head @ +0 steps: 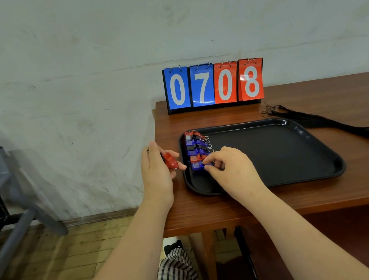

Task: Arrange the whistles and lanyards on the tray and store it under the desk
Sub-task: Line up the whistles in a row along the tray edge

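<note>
A black tray lies on the brown desk. Along the tray's left side several whistles, red, blue and black, stand in a row with their key rings pointing right. My right hand pinches the nearest blue whistle at the row's front end, inside the tray. My left hand holds a red whistle just left of the tray, over the desk's left edge. A bundle of black lanyards lies on the desk to the right of the tray.
A flip scoreboard reading 0708 stands at the back of the desk against the wall. A grey-framed chair is at the left over the tiled floor. Beneath the desk's front edge is a dark opening.
</note>
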A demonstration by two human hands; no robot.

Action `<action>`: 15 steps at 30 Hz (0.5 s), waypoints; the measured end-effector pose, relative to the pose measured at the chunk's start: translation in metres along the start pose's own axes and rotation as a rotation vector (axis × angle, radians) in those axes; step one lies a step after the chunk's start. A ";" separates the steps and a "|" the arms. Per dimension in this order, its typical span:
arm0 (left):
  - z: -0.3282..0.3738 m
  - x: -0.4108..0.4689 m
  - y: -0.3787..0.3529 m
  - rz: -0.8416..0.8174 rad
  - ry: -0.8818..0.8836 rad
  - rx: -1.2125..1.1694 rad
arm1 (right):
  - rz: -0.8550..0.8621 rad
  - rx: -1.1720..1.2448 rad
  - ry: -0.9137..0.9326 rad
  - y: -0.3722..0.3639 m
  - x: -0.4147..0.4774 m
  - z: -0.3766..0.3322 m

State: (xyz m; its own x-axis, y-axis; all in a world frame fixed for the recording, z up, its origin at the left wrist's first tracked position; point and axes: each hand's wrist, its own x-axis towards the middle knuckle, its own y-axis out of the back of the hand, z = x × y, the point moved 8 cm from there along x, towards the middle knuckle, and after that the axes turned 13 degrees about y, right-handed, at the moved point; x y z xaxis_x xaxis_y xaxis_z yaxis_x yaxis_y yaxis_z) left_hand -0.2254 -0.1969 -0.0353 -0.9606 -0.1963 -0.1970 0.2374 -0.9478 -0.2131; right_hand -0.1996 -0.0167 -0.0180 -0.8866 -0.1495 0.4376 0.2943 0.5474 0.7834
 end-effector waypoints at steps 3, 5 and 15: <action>0.001 -0.001 -0.001 -0.002 0.011 0.003 | 0.010 0.006 0.002 0.001 -0.001 -0.001; 0.002 -0.002 -0.002 -0.011 0.015 -0.009 | 0.014 0.008 0.004 0.002 0.000 -0.001; 0.003 -0.004 -0.002 -0.010 0.022 -0.012 | 0.005 0.018 0.012 0.002 -0.001 -0.003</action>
State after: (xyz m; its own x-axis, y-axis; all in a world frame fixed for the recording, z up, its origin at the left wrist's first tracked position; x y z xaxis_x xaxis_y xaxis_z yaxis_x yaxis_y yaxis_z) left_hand -0.2228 -0.1952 -0.0317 -0.9595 -0.1811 -0.2160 0.2297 -0.9465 -0.2267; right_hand -0.1971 -0.0181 -0.0148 -0.8806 -0.1568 0.4471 0.2922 0.5631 0.7730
